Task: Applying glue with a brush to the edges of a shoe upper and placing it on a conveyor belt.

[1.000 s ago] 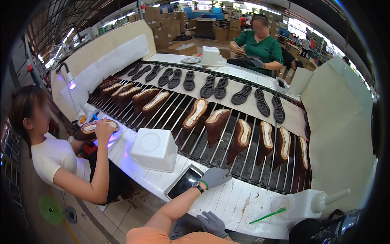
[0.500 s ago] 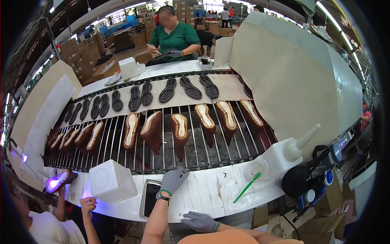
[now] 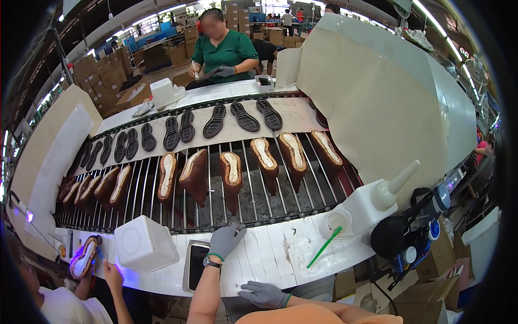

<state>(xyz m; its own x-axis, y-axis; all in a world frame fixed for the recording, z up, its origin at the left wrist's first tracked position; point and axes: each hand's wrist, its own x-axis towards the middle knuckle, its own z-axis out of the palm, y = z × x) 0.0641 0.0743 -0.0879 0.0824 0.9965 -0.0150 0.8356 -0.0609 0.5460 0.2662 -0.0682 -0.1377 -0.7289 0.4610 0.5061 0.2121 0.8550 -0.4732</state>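
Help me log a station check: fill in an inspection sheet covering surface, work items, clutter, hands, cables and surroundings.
Surface: white painted table, lined and scuffed.
Job's things: brown shoe uppers with cream undersides on a metal-rod conveyor; black ridged soles on a pale flat sheet.
Clutter: white boxy plastic tub; white spouted plastic bottle; slim green stick.
Hands: left hand, grey-gloved, by the conveyor's edge; right hand, grey-gloved, at the table's near edge; neither visibly holds anything.
Cables: thin black cable, lower right.
Surroundings: green-topped co-worker opposite; white-topped co-worker at left; brown cardboard boxes behind.
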